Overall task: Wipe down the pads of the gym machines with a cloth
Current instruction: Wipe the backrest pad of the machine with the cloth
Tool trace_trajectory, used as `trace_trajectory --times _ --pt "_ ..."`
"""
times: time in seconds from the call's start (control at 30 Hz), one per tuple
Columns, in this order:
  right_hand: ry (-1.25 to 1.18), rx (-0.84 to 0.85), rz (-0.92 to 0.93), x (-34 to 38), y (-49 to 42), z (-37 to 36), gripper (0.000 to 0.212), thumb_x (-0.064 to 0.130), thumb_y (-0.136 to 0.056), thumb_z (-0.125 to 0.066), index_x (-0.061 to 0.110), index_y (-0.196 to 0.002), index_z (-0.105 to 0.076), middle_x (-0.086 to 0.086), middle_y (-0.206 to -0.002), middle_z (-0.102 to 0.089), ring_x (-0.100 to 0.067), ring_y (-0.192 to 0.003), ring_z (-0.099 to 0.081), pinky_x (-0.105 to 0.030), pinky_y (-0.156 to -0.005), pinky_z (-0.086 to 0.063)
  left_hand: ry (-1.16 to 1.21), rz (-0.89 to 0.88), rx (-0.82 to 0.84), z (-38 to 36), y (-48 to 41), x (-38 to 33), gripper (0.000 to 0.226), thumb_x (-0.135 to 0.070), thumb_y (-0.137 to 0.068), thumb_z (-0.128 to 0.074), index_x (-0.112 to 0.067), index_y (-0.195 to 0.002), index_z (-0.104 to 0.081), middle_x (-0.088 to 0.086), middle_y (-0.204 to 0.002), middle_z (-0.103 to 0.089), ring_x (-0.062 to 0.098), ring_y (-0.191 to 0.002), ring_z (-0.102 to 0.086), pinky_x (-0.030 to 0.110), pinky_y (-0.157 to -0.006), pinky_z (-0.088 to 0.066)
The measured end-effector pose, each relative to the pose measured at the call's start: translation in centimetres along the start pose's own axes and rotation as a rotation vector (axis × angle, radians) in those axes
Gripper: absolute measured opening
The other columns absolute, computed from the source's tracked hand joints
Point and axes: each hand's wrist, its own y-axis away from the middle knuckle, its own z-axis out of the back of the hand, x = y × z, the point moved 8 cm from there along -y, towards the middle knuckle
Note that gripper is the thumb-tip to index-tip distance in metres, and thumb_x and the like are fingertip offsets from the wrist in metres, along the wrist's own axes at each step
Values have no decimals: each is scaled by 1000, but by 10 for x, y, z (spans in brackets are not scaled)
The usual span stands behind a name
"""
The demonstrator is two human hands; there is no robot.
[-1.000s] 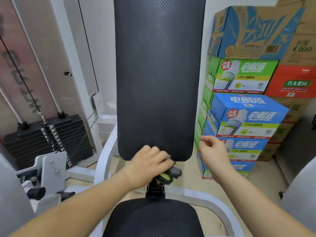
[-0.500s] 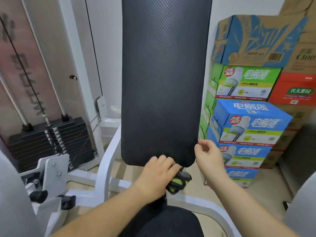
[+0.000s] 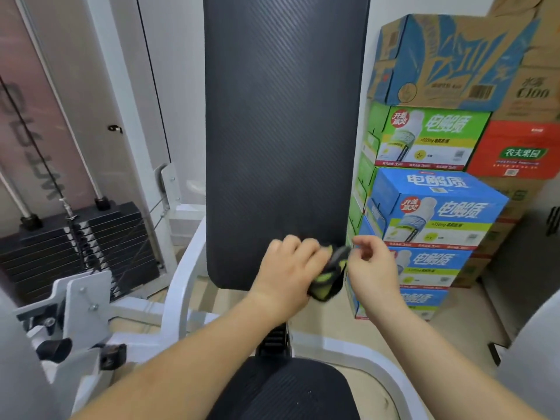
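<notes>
Two hands logged at lower right corner of back pad (image 3: 285, 131). Left hand (image 3: 291, 268): fingers curled round green-black cloth (image 3: 328, 278), which is shifted rightward from under pad's bottom edge onto corner. Bottom strip judged nearly wiped. Right hand (image 3: 372, 265): brought in just beside cloth, fingers loosely curled; contact not determinable.

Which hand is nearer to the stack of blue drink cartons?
Right. The right hand is just left of the blue drink cartons; the left hand grips the cloth at the lower corner of the back pad, farther left.
</notes>
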Motion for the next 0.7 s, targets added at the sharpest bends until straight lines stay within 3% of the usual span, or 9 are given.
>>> trace_trajectory --times 0.1,0.17,0.3,0.4,0.5,0.6,0.7 --pt "105 -18 108 10 12 2 20 11 -95 -53 21 -112 -57 -2 -106 -59 -22 -93 -61 -41 -79 -52 -51 -164 134 -23 57 1 58 -15 -71 -57 -21 -129 -59 -2 -116 -60 26 -88 -52 39 -68 -41" --pt "221 22 296 38 20 -5 19 15 -95 -58 22 -112 -56 4 -99 -52 -16 -88 -56 -37 -72 -50 -30 -163 132 -14 73 22 55 -18 -74 -61 -20 -129 -58 0 -117 -60 26 -90 -53 40 -69 -44" --pt "362 79 728 125 25 -40 23 19 -91 -64 20 -113 -61 8 -104 -52 -15 -95 -53 -34 -74 -49 72 243 -106 55 53 117 71 -19 -63 -74 -18 -132 -58 1 -117 -56 25 -95 -52 39 -74 -49" --pt "478 86 937 193 20 -73 26 24 -89 -66 18 -114 -66 5 -110 -57 -18 -101 -55 -36 -76 -52 306 729 -307 90 37 180 64 -20 -78 -75 -24 -137 -51 -5 -121 -51 21 -109 -47 37 -89 -47" --pt "562 22 1092 252 9 -97 38 29 -86 -69 13 -120 -69 -6 -124 -60 -29 -121 -54 -45 -98 -51 586 1135 -422 89 35 189 59 -39 -90 -66 -27 -142 -42 -7 -132 -50 23 -126 -48 43 -105 -44" --pt "745 -64 1195 296 -13 -115 51 37 -85 -71 13 -130 -67 -17 -138 -58 -40 -133 -47 -55 -111 -41 725 1213 -335 69 27 205 57 -43 -90 -62 -35 -141 -38 -6 -136 -55 21 -125 -54 47 -106 -47" --pt "861 -90 1169 323 -37 -128 56 45 -87 -69 17 -136 -64 -17 -141 -55 -40 -132 -47 -53 -108 -43 986 1173 -285 74 -1 228 35 -45 -83 -57 -49 -114 -42 7 -101 -73 32 -90 -71 56 -81 -61"
